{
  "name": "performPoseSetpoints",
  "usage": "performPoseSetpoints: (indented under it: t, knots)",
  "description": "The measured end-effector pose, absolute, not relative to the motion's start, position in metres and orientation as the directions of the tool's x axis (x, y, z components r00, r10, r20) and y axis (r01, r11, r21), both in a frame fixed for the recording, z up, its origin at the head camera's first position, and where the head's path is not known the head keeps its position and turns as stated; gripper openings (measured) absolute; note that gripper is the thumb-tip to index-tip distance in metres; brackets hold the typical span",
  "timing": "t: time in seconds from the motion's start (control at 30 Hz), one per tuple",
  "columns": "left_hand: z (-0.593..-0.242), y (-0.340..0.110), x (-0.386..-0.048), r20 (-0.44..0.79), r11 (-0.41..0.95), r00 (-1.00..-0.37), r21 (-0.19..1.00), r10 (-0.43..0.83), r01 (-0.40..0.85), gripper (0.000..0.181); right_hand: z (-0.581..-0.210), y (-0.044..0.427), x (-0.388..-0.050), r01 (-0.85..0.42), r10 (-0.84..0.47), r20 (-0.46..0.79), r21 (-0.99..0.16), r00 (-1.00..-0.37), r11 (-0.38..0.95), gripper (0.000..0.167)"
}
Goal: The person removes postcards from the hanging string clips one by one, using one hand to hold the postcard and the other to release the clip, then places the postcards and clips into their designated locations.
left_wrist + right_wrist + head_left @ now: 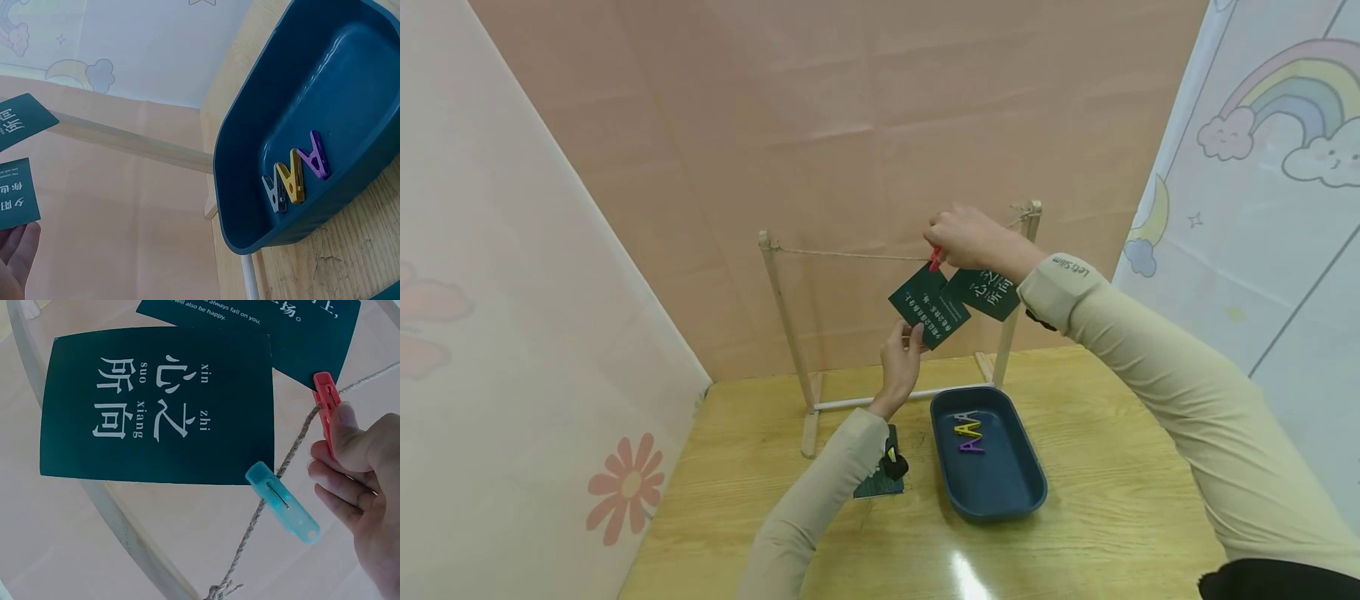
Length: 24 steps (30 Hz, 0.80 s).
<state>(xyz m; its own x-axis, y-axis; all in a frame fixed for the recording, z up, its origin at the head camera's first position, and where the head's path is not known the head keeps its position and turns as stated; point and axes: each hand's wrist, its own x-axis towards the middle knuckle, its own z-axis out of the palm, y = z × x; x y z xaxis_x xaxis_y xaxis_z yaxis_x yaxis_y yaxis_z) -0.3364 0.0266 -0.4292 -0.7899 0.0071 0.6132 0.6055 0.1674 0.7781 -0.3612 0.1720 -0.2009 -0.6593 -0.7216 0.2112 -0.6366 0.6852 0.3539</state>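
Note:
In the right wrist view my right hand (369, 469) pinches a red clothespin (326, 406) over the rope, at the corner of a green card (306, 337). That card tilts in the head view, where my left hand (901, 360) holds its lower edge between thumb and fingers. Beside it another green card (156, 406) hangs from the rope (247, 534) by a light blue clothespin (284, 503). The two cards partly overlap in the head view (929, 307).
A wooden frame (786, 317) carries the rope. In front stands a dark blue tray (1000, 492) holding a grey, a yellow (967, 430) and a purple clothespin (972, 447). More green card material (878, 485) lies on the table (737, 500), partly under my left forearm.

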Motion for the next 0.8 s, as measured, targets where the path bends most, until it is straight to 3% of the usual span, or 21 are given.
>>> performPoseSetpoints:
  t: [0.4,0.8]
  knots:
    - [-0.424,0.028,-0.332,0.577,0.188,-0.816,0.803,-0.01,0.566,0.02,-0.198,0.183,-0.357,-0.665,-0.733,0.288,0.308,-0.616,0.68,0.015]
    - [-0.426,0.024,-0.334,0.601,0.189,-0.799,0.786,-0.015,0.588,0.019,-0.194,0.185,-0.355,-0.662,-0.725,0.341,0.299,-0.598,0.687,0.023]
